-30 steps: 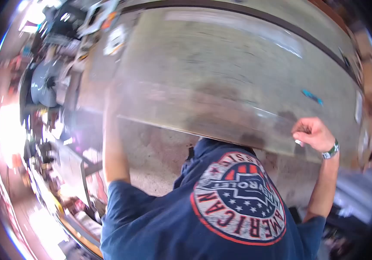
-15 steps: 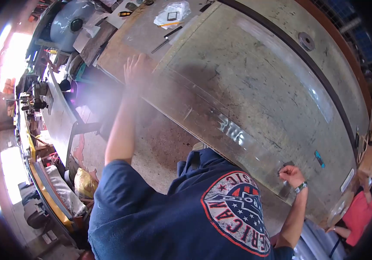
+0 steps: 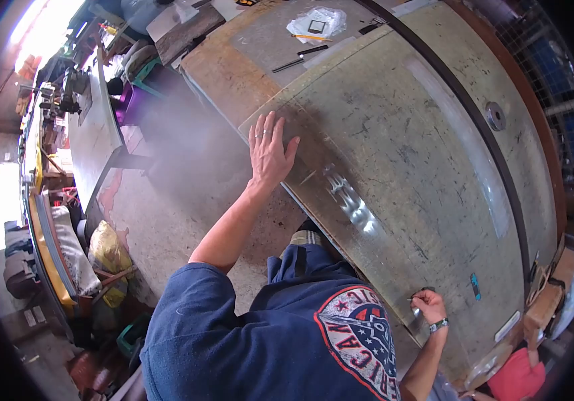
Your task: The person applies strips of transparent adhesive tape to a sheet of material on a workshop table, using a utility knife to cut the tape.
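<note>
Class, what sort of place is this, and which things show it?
Probably a workshop, though its exact trade is hard to tell. The signs are the broad, scuffed worktable, the teal cutter-like tool lying on it, and the dark machine on a side table at the picture's left.

Bright opening (image 3: 4, 200) at left; stained grey floor (image 3: 166, 220).

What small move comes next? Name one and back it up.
Probably slide the left hand lightly along the near edge of the table toward the shiny patch. That hand lies open, palm down, by the edge, and the patch sits between it and the right hand, which looks curled further along; whatever it may pinch is too small to tell.
</note>
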{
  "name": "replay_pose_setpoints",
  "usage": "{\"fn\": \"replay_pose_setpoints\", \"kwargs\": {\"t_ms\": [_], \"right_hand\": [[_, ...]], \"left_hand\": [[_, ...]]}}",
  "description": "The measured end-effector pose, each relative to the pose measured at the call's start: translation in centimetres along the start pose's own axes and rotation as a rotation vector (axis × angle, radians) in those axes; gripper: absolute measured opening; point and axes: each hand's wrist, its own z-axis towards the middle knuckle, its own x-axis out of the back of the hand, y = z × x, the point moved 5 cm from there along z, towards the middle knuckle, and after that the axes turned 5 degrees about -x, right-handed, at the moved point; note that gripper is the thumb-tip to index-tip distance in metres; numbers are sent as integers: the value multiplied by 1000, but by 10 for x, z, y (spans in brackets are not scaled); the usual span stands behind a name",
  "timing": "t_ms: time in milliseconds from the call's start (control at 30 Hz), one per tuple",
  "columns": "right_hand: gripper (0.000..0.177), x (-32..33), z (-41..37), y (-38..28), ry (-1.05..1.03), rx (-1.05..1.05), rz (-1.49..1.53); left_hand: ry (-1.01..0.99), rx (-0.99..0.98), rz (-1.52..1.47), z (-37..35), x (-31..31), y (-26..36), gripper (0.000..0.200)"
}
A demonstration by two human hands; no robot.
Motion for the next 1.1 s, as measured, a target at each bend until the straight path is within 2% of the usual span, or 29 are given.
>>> {"fn": "replay_pose_setpoints", "kwargs": {"t_ms": [200, 300, 1100], "right_hand": [[8, -4, -2, -5, 21, -3, -38], [7, -6, -3, -9, 43, -6, -54], [7, 2, -3, -1, 80, 25, -61]], "left_hand": [[-27, 69, 21, 6, 2, -7, 59], [38, 32, 80, 4, 0, -8, 59], [73, 32, 31, 2, -6, -12, 55]]}}
